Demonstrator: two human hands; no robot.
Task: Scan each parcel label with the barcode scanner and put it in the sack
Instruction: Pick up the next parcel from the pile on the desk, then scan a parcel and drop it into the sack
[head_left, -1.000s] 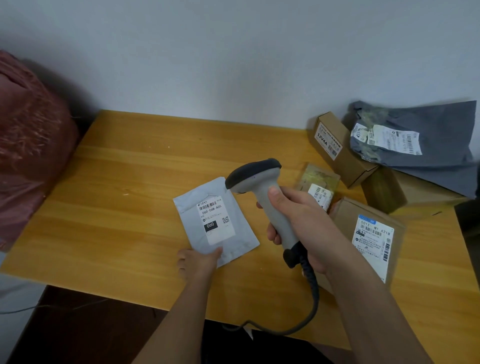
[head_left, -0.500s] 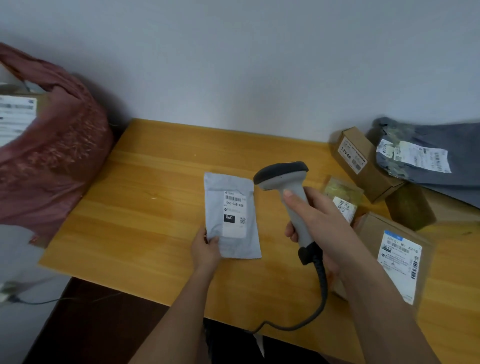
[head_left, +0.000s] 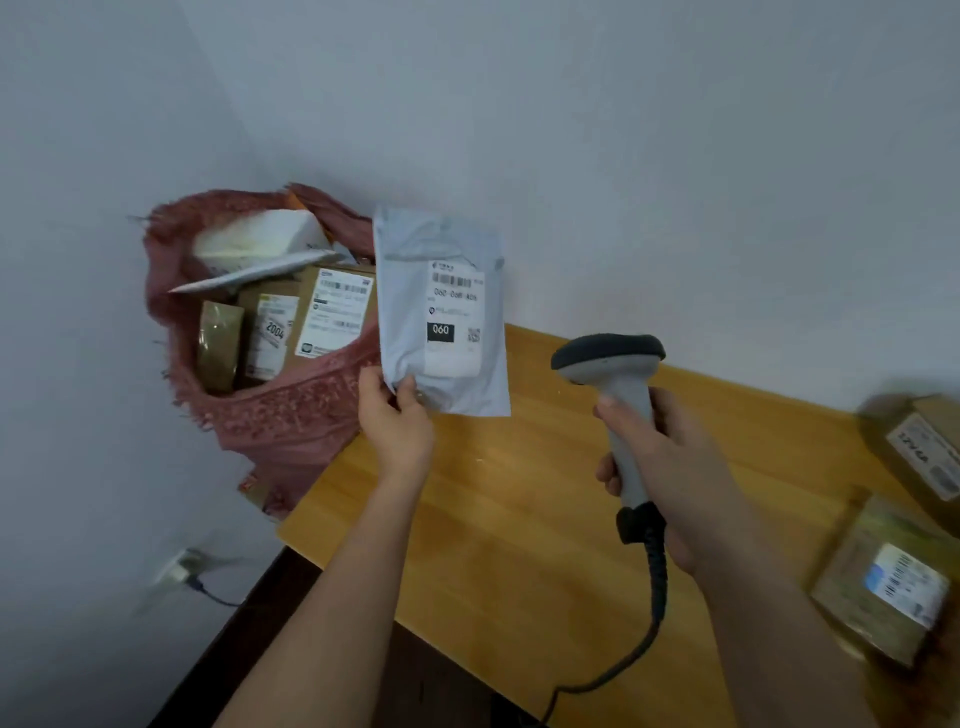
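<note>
My left hand (head_left: 396, 422) pinches the bottom left corner of a flat grey mailer parcel (head_left: 410, 322) and holds it upright in the air, label facing me, over the table's left end beside the sack. The open red woven sack (head_left: 280, 415) stands left of the table and holds several boxes and mailers. My right hand (head_left: 660, 462) grips the handle of the grey barcode scanner (head_left: 613, 364), held above the wooden table (head_left: 519, 509) to the right of the parcel, its dark cable hanging down.
Two brown cardboard parcels lie at the table's right edge: one with a white label (head_left: 914, 447) farther back and a taped one (head_left: 883, 582) nearer me. A wall socket with a plug (head_left: 179, 569) sits low on the left wall.
My left hand has lifted the grey mailer off the table and carried it left and up to the sack. The view has swung left, bringing the open sack into sight.
</note>
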